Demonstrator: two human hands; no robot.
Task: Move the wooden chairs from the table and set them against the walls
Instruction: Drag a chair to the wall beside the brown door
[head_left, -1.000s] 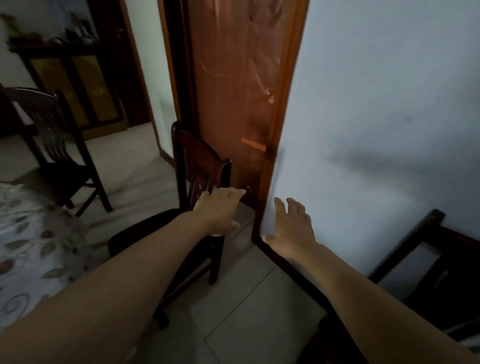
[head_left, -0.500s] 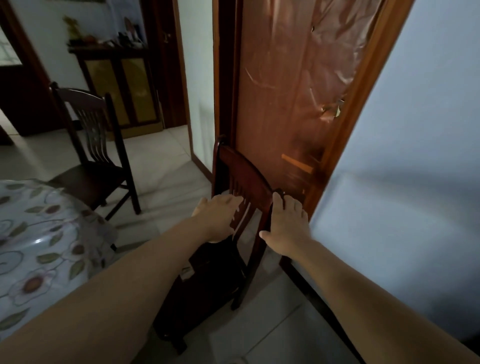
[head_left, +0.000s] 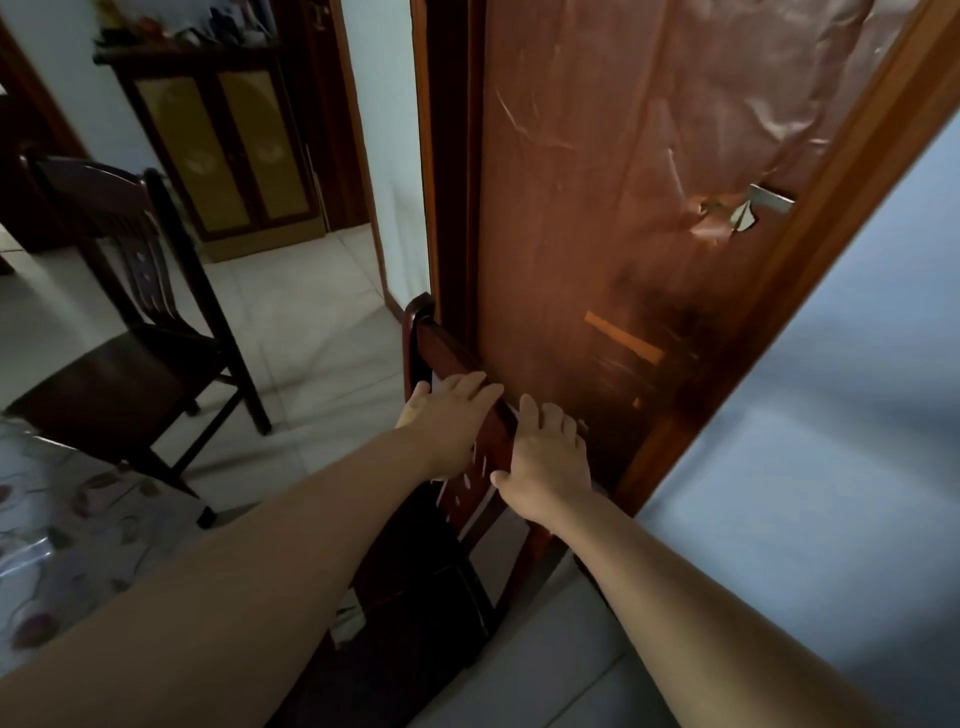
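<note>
A dark red wooden chair (head_left: 441, 561) stands right in front of me, its back almost touching the brown door (head_left: 649, 208). My left hand (head_left: 447, 418) lies across the middle of the top rail, fingers hooked over its far side. My right hand (head_left: 548, 460) holds the right end of the same rail, thumb spread to the near side. My forearms hide much of the seat. A second dark wooden chair (head_left: 130, 338) stands free on the tiled floor at the left, facing the table.
The table with its flowered cloth (head_left: 62, 545) fills the lower left corner. A pale blue wall (head_left: 857, 415) runs along the right of the door frame. Behind, a dark cabinet (head_left: 223, 145) stands by an open doorway. Pale floor tiles lie between the two chairs.
My right hand has come onto the chair's rail beside the left one. The chair has turned and moved closer to the door, and my view has swung left.
</note>
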